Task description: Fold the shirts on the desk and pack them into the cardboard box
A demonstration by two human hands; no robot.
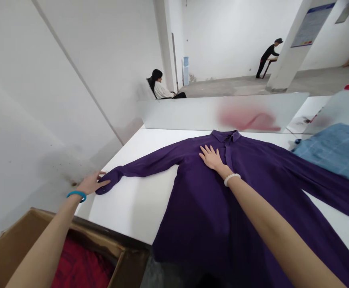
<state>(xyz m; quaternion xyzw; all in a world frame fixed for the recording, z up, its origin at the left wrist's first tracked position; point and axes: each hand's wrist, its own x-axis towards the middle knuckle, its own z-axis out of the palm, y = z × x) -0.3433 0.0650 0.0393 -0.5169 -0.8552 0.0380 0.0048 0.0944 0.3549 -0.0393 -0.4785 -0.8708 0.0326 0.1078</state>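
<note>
A purple long-sleeved shirt (201,200) lies spread front side up on the white table (156,196), its collar at the far side and its lower part hanging over the near edge. At the end of the left-lying sleeve, my left hand (91,184) holds the cuff, with some fingers hidden. My right hand (213,158) rests flat on the chest just left of the button placket, fingers spread and holding nothing. The other sleeve stretches out to the right.
Below the table at left stands a cardboard box (15,234) with red cloth (78,264) inside. Folded blue cloth (336,150) lies at right. A low frosted divider (180,114) borders the table's back. Beyond it, one person (162,89) sits and another (267,56) bends over a table.
</note>
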